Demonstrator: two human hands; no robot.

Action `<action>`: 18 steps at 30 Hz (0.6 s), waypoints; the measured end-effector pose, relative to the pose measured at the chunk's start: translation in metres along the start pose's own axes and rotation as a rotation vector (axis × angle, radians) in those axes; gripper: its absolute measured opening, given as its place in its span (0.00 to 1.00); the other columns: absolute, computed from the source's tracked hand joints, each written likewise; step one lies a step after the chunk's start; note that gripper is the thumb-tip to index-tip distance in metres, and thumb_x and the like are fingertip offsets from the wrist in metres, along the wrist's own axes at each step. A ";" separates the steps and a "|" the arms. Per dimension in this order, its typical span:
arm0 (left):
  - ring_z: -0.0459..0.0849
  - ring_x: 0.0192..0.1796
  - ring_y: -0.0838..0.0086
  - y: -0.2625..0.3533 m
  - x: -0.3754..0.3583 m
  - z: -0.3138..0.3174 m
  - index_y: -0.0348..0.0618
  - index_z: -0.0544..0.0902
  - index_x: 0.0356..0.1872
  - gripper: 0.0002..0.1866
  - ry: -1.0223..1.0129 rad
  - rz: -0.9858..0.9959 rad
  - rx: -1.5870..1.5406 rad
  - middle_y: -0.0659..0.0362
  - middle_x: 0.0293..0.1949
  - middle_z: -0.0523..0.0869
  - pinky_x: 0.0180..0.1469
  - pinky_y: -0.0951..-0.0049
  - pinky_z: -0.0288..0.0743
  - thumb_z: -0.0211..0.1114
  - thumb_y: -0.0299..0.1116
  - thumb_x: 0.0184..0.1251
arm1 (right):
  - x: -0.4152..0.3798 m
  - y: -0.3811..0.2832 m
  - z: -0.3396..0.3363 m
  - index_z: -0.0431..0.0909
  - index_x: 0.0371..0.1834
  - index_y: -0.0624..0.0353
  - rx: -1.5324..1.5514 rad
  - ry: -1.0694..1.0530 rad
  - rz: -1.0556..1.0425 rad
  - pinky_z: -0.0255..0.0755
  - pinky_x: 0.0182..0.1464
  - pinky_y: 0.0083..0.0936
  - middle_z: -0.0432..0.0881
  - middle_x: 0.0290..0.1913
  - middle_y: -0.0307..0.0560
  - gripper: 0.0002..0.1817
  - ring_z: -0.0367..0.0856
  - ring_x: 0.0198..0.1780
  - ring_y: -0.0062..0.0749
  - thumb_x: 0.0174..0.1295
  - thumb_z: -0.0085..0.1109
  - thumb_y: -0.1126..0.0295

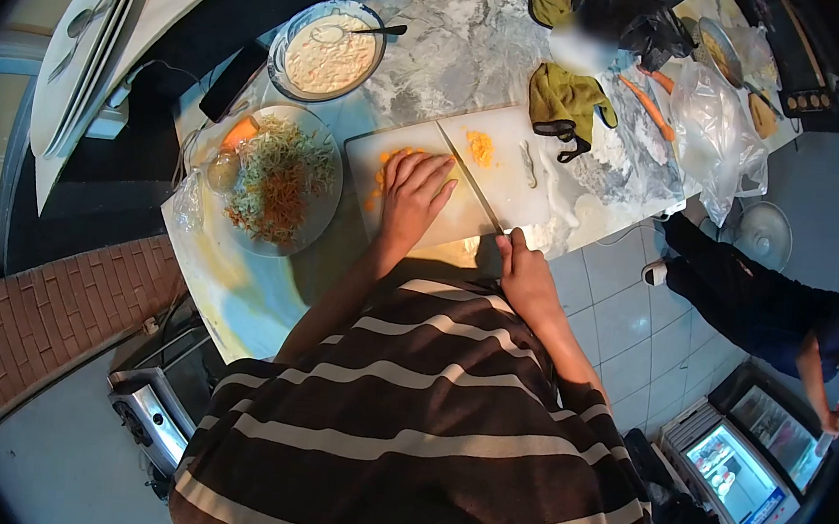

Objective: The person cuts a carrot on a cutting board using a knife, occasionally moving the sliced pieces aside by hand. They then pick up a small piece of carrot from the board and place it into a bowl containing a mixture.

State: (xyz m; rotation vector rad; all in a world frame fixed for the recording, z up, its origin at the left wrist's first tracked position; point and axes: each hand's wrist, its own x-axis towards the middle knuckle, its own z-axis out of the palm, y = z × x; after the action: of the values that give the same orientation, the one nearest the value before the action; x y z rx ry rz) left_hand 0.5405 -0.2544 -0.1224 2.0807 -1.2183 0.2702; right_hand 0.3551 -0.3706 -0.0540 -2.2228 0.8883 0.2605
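Note:
My right hand [526,276] is closed round the handle of a knife [472,179], whose blade lies diagonally over a white cutting board [515,201]. Left of the blade, my left hand [417,197] rests on the board with its fingers side by side, over orange pieces that partly show at its left edge. Whether the fingers press on a piece is hidden. A small pile of chopped orange bits [479,148] sits right of the blade. Beside the board on the left stands a plate [327,199] of shredded green and orange vegetables.
A bowl of creamy mixture [328,54] with a spoon stands at the back left, near a dark phone [234,83]. Green gloves [565,103], carrots [648,107] and a plastic bag [715,138] lie to the right. Another person [756,292] is at the far right.

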 end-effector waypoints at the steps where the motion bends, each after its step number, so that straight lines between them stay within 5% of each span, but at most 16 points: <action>1: 0.78 0.57 0.68 0.000 0.000 0.000 0.43 0.86 0.50 0.17 0.002 -0.002 0.001 0.63 0.51 0.85 0.69 0.56 0.61 0.70 0.36 0.61 | 0.000 0.000 0.000 0.69 0.46 0.66 -0.001 -0.002 0.001 0.69 0.35 0.60 0.79 0.26 0.73 0.19 0.78 0.33 0.74 0.79 0.42 0.57; 18: 0.77 0.59 0.70 -0.003 -0.002 0.004 0.45 0.86 0.50 0.16 -0.033 -0.008 0.038 0.66 0.53 0.85 0.70 0.56 0.60 0.70 0.38 0.62 | 0.006 -0.002 -0.004 0.68 0.48 0.63 -0.211 -0.018 -0.029 0.76 0.34 0.59 0.81 0.26 0.71 0.19 0.82 0.31 0.72 0.78 0.41 0.55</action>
State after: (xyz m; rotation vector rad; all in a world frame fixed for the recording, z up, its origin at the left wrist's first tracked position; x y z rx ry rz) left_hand 0.5410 -0.2549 -0.1278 2.1300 -1.2326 0.2580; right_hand 0.3605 -0.3754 -0.0523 -2.4218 0.8516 0.3747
